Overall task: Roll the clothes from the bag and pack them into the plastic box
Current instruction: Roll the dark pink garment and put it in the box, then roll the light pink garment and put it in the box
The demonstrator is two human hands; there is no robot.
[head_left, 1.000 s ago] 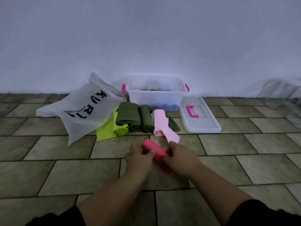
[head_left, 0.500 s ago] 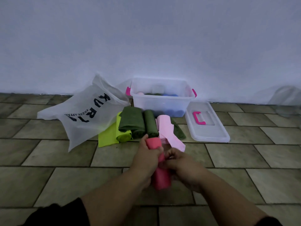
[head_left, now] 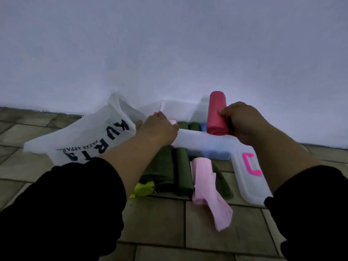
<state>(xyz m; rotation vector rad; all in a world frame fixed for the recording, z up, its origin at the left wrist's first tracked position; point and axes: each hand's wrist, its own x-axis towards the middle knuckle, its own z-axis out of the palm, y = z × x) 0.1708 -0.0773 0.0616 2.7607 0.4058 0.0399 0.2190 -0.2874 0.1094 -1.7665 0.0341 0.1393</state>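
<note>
While the right hand grips the red roll upright just above the right end of the plastic box at the far edge of the floor, the left hand covers its left corner, grip hidden

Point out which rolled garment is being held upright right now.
The red roll: the right hand grips it upright over the plastic box. The green rolls and the pink roll lie on the floor.
</note>
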